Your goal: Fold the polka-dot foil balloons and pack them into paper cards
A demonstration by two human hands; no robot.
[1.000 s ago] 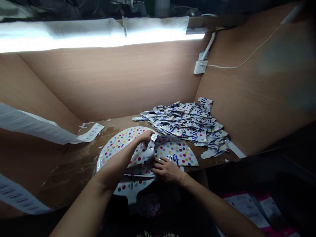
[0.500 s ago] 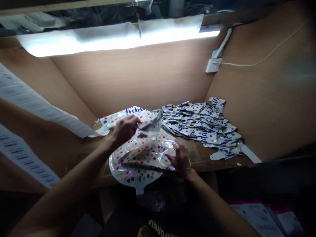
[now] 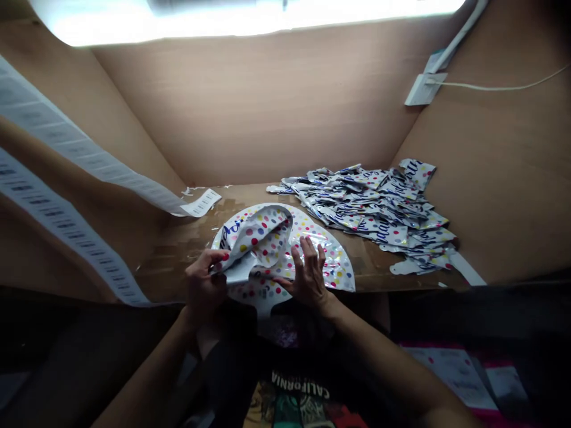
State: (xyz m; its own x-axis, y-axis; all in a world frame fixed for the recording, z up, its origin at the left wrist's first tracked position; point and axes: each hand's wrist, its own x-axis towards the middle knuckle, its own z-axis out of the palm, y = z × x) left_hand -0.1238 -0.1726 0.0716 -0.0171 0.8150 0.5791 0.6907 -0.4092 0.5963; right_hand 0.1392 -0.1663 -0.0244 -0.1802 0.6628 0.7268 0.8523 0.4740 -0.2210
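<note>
A flat, uninflated foil balloon (image 3: 263, 235), white with coloured dots and dark blue lettering, is partly folded over in front of me. My left hand (image 3: 207, 279) pinches its near left edge, where the silvery underside shows. My right hand (image 3: 307, 273) lies with fingers spread at the right of the fold, its fingertips on the dotted foil. Beneath is another round dotted balloon (image 3: 336, 255), lying flat, with a pale tail pointing towards me over the table edge. How many layers lie there I cannot tell.
To the right rises a heap of folded dotted balloons (image 3: 375, 208). Strips of printed labels (image 3: 111, 166) hang at the left, one ending on the cardboard table top (image 3: 178, 244). A socket with a cord (image 3: 426, 89) sits at the back right. Pink-edged packages (image 3: 459, 374) lie below right.
My left hand lifted the balloon up and to the left, then drew its edge back towards me, folding it. My right hand has opened out on the foil. The camera has tilted down.
</note>
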